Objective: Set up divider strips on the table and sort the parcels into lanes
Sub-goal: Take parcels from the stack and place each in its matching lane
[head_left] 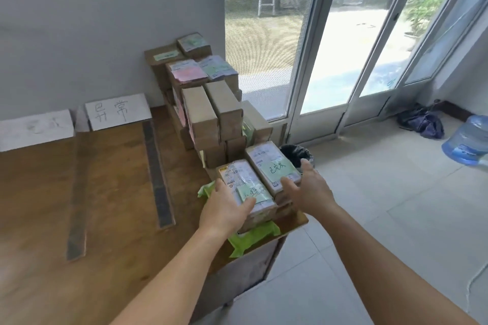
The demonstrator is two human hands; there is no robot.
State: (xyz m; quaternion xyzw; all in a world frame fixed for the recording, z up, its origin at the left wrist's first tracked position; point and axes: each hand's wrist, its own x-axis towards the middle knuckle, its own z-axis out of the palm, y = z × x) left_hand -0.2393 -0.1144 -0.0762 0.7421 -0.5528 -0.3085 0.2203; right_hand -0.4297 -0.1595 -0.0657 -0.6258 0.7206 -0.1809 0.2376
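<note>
Strips look done: two dark divider strips, left strip [76, 219] and right strip [158, 179], lie flat on the wooden table [39, 245], running near to far, well apart, w/ bare table between and beside them as lanes. At the far end two white signs lean on the wall: left sign [35, 129], writing too faint to read, and right sign [118, 112] w/ bold handwriting.

Sorting seems barely begun, if at all. No parcel is in any lane; all are stacked in a pile [208, 103] along the table's right edge, from far corner to near corner. Many carry coloured slips, pink or green.

Both hands are at the two nearest parcels, side by side on the near right corner. Left hand [224, 208] grips the left parcel [245, 187]: thumb on its left side, fingers curled over the near top edge. Right hand [309, 187] is spread over the right parcel [272, 166], fingers straight; touching or just above, can't tell. Green paper [250, 239] sticks out under these parcels.

Left to do: nearly everything, i.e. move each parcel into its lane, probably by slip.
</note>
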